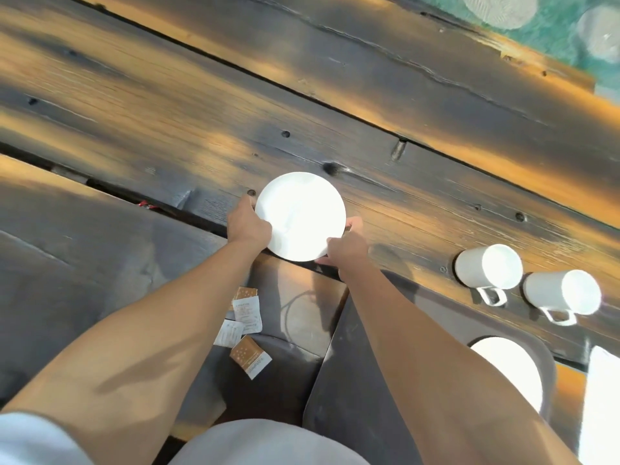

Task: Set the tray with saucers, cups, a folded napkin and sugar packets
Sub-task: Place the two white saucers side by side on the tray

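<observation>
Both arms reach straight out over the table. The left hand and the right hand hold one white saucer between them. The left hand grips the left edge, with the thumb on the rim. The right hand grips the near right edge, and its fingers curl under the saucer. The saucer is round, smooth and shiny. I cannot tell if it is touching the wood or just above it.

The table is made of long dark planks with rough grain, knots and cracks between them. Warm orange light shines on parts of the wood.

Under the left arm lie some sugar packets in a loose pile. They are small flat paper squares, some white and some brown.

To the right, two white cups stand side by side on the table. They are smooth and round with small handles that point toward the person.

Near the person on the right is a dark tray with a rounded corner. A second white saucer sits on it. A white napkin lies just past the tray's right side
</observation>
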A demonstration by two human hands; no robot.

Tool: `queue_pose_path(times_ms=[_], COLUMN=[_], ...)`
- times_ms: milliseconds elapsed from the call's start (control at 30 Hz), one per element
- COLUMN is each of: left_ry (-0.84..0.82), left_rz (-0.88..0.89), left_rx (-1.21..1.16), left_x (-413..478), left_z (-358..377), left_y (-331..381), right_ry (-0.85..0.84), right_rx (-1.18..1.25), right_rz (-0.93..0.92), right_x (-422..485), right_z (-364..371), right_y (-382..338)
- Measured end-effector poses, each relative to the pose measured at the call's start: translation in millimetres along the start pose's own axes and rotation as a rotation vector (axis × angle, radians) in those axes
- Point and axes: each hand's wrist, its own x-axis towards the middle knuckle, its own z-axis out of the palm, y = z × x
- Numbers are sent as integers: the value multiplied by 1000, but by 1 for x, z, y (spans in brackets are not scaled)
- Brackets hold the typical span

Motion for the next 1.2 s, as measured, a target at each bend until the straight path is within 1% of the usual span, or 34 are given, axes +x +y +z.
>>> queue_pose_path(times_ms=[133, 200, 333, 467, 600, 767, 1200], left_ry=[1, 11, 29, -10, -49, -72, -117], left_rz=[32, 45, 38, 20, 30, 31, 109], left_rx=[-12, -18, -60, -105, -115, -94, -10], left_x=[-23, -36, -60, -86, -110, -130, -162], left_z=[-6, -8, -10, -7, 1, 10, 39], left_y=[0, -1, -7, -16, -28, -38, -33], right_ry=[-11, -3, 15, 43, 24, 46, 75], right_rx=[55, 32, -6, -47, 13, 35, 134], right_rz=[51, 46, -55, -108, -82, -93, -6], right_x=[-17, -28, -50, -66, -80, -91, -107], right_z=[-9, -14, -25, -39, -51, -64, -97], right_y=[5, 10, 26, 49, 71, 94, 134])
